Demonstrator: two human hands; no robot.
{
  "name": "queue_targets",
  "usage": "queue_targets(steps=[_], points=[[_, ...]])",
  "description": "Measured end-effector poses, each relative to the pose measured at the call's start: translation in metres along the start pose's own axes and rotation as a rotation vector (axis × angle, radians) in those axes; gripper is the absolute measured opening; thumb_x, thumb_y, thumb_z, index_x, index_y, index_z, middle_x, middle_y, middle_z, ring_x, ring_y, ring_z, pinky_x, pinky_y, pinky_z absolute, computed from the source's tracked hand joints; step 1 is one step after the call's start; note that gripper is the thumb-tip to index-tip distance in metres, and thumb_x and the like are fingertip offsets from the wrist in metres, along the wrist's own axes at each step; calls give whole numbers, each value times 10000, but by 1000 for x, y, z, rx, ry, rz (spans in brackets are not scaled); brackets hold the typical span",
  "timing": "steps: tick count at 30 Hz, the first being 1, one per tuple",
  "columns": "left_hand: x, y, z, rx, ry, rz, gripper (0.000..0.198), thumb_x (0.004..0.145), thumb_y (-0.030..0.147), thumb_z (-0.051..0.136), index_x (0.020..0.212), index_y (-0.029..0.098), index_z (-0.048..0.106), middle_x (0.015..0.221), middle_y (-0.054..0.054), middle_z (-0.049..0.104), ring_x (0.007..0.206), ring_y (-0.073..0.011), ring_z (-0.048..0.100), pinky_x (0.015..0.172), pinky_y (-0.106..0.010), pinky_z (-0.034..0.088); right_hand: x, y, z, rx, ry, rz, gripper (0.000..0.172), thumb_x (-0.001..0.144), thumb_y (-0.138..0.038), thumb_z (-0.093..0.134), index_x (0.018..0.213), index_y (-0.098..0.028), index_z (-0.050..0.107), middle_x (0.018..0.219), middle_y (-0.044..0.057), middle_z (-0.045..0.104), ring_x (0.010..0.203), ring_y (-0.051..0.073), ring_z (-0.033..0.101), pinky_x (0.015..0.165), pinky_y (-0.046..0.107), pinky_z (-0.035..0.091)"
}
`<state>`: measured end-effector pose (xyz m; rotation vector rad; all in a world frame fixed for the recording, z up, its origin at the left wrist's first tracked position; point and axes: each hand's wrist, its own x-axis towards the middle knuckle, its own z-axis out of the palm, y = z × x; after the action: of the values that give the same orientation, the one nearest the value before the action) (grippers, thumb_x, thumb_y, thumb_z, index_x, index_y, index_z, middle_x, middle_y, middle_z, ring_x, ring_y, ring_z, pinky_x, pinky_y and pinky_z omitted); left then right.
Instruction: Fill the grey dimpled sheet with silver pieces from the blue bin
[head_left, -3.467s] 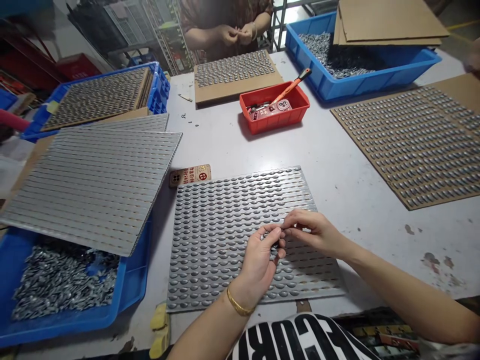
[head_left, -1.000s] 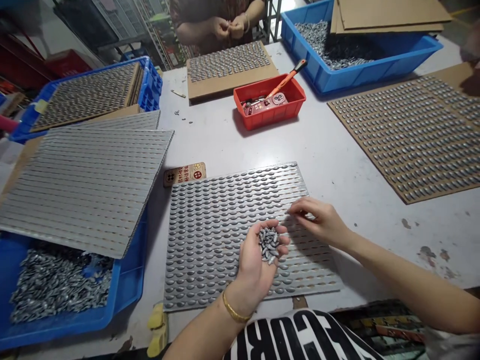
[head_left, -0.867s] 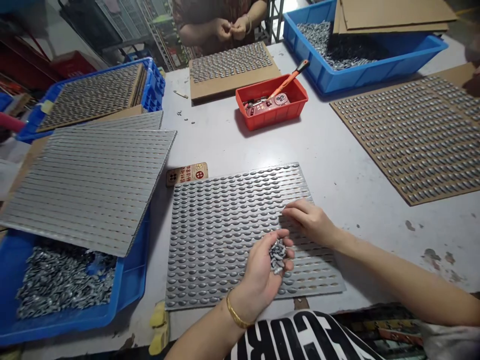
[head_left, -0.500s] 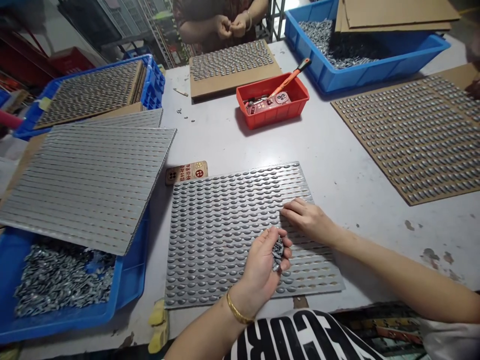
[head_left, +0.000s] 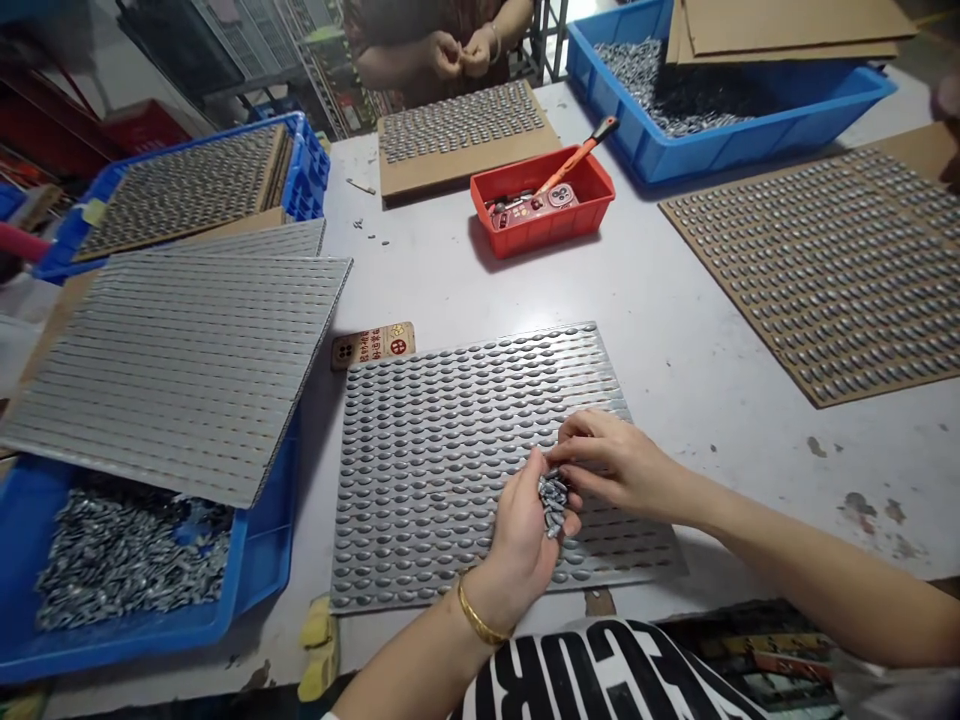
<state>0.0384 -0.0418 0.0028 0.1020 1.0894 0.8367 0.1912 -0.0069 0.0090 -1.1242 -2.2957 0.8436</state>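
A grey ridged board [head_left: 442, 440] lies in front of me, its grooves filled with rows of small oval metal pieces. My left hand [head_left: 525, 535], with a gold bangle at the wrist, is cupped over the board's near right part and holds a small heap of the metal pieces [head_left: 553, 497]. My right hand [head_left: 619, 462] has its fingertips pinched together at that heap, touching the pieces in my left palm.
A blue bin [head_left: 150, 610] of loose pieces sits at the near left, half covered by an empty ridged board [head_left: 180, 370]. A red tray [head_left: 544, 215], another blue bin [head_left: 720, 110] and filled cardboard sheets [head_left: 832, 270] lie further off. A person across the table works with both hands [head_left: 457, 50].
My right hand left the board's grooves and came back to the heap in my left palm. My left hand stayed cupped over the board, shifting slightly.
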Motion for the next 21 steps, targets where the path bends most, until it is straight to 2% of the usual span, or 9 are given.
queue_targets(steps=[4, 9, 16, 18, 21], points=[[-1, 0, 1, 27, -19, 10, 303, 794, 439, 656, 835, 143, 611, 704, -18, 548, 565, -113, 533, 381, -185, 304, -2, 4, 2, 23, -4, -20, 184, 941, -191, 463, 967, -193, 646, 918, 84, 594, 837, 194, 531, 679, 330, 456], [-1, 4, 1, 94, -105, 40, 298, 747, 403, 717, 867, 151, 613, 788, -25, 567, 601, -86, 500, 393, -164, 261, -9, 8, 2, 176, 111, 56, 168, 960, -222, 434, 987, -202, 599, 891, 76, 621, 814, 184, 569, 696, 323, 476], [2, 4, -2, 117, -81, 16, 285, 732, 359, 733, 871, 153, 593, 768, -18, 566, 562, -65, 457, 371, -156, 214, -20, 10, 0, 404, 46, 224, 137, 929, -225, 501, 918, -205, 637, 822, 33, 651, 735, 148, 593, 646, 274, 480], [0, 10, -1, 92, -63, 13, 266, 756, 345, 699, 910, 144, 618, 784, -35, 585, 573, -76, 486, 373, -161, 239, -20, 18, 1, 386, 108, 220, 126, 923, -218, 513, 924, -208, 638, 857, 38, 659, 779, 157, 608, 683, 287, 496], [-4, 21, -2, 46, -20, 53, 280, 777, 323, 646, 979, 128, 649, 814, -65, 617, 602, -107, 539, 393, -184, 315, -19, 37, 9, 174, 239, 103, 151, 919, -192, 504, 995, -214, 632, 940, 67, 661, 867, 185, 614, 733, 329, 509]])
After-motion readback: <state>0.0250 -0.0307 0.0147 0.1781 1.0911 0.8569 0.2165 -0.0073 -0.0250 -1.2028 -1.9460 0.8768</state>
